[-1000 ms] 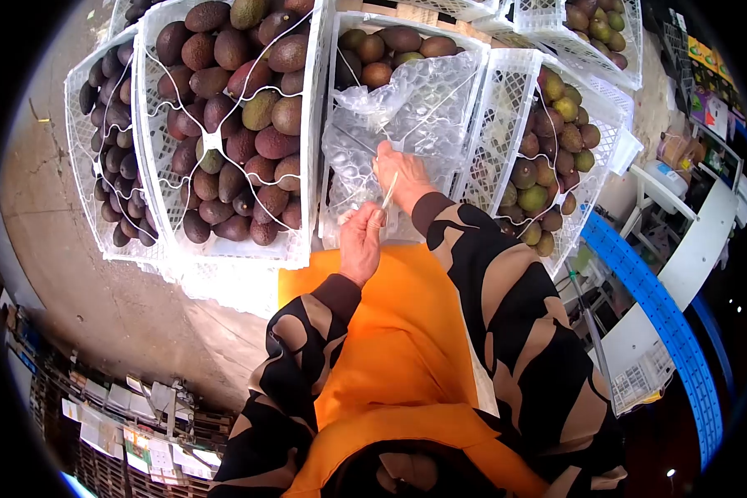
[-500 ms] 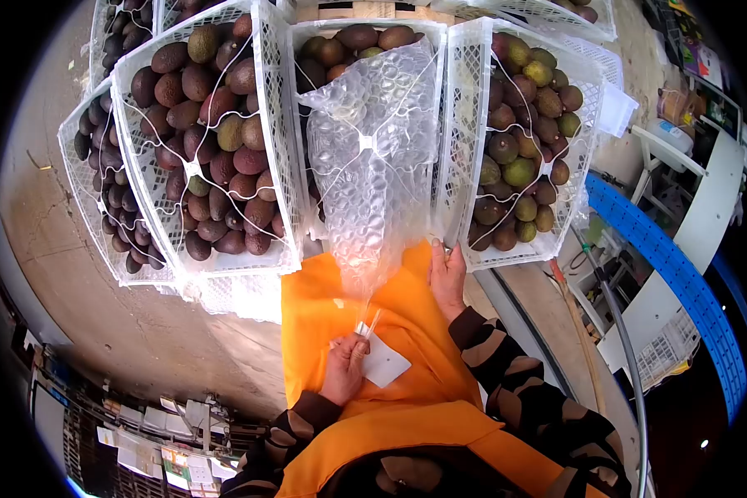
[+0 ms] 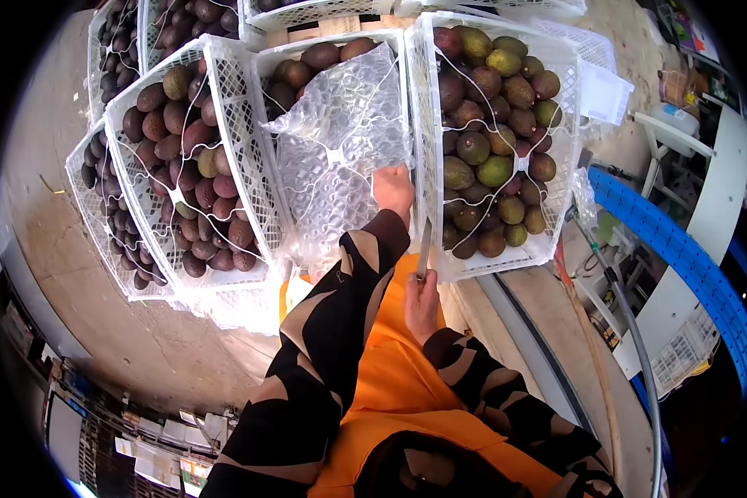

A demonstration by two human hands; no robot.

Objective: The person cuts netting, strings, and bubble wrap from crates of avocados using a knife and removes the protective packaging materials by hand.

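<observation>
- One orange apron [image 3: 390,375] covers my front at 6 o'clock, between two patterned sleeves [image 3: 315,357].
- At 5 o'clock, my right hand [image 3: 422,309] is closed round a slim, blade-like tool [image 3: 424,249] that points away from me, towards 12.
- Farther out, a little past 12, my left hand [image 3: 393,189] has its fingers curled in at the right edge of the bubble wrap [image 3: 324,183]; I cannot tell what, if anything, it grips.
- That wrap lies over most of the middle crate [image 3: 406,91], between 11 and 12 o'clock, under a white cord [image 3: 335,156] stretched across it.
- Beside it at 2 o'clock stands the right-hand crate [image 3: 423,124], full of green and dark fruit [image 3: 495,170].
- At 10 o'clock the left-hand crate [image 3: 236,124] holds dark avocados [image 3: 195,170].
- Bare avocados [image 3: 320,56] show at the middle crate's far end.
- Beyond that, towards 12, is another crate's wall [image 3: 324,15].
</observation>
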